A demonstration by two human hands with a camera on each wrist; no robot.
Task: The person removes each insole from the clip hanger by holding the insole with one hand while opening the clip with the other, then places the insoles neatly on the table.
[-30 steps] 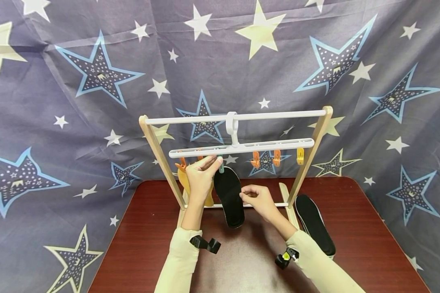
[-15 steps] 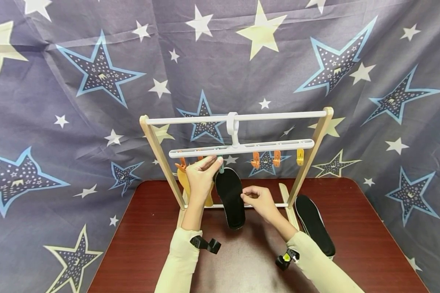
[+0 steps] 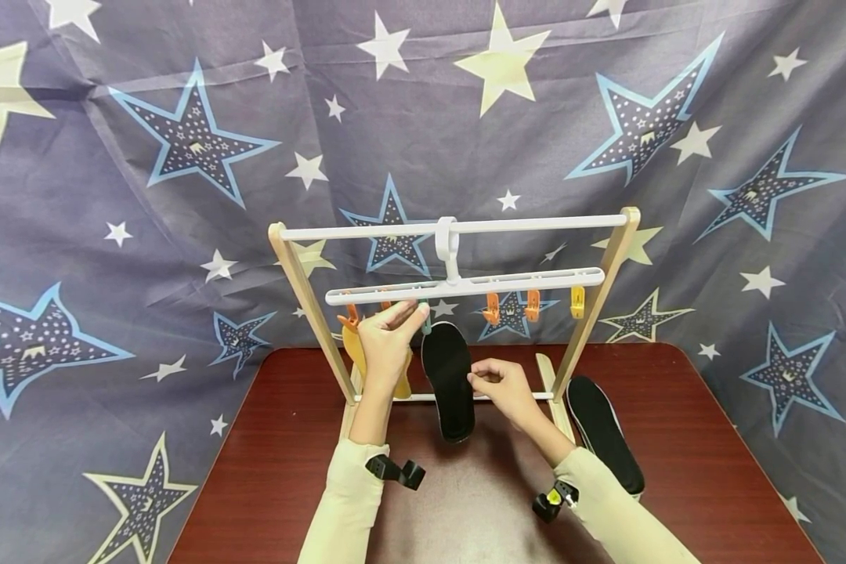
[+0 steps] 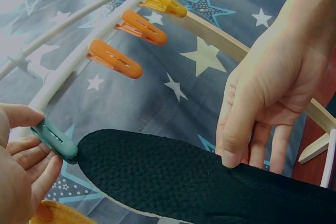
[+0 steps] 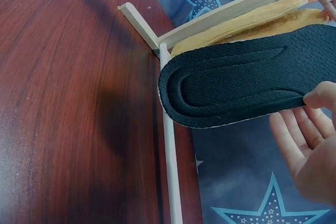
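A black insole [image 3: 451, 388] hangs upright below the white clip hanger [image 3: 529, 280]. My right hand [image 3: 500, 388] pinches its right edge near the middle, thumb on the near face and fingers behind. My left hand [image 3: 386, 345] holds a green clip [image 4: 55, 140] on the hanger between thumb and fingers. In the left wrist view the insole's rounded top end lies right at the clip's tip. The ridged heel end points down in the head view. Two yellow insoles [image 5: 241, 24] hang at the left of the hanger, partly hidden behind my left hand.
A wooden rack [image 3: 601, 290] with a white top rod carries the hanger. Orange clips [image 3: 532, 304] and a yellow clip [image 3: 577, 301] hang on its right half. Another black insole [image 3: 605, 435] lies on the red-brown table [image 3: 705, 470] at right. A star-patterned cloth [image 3: 423, 141] stands behind.
The black insole and my right hand have shifted slightly to the right, away from my left hand. My left hand stays in place on the green clip.
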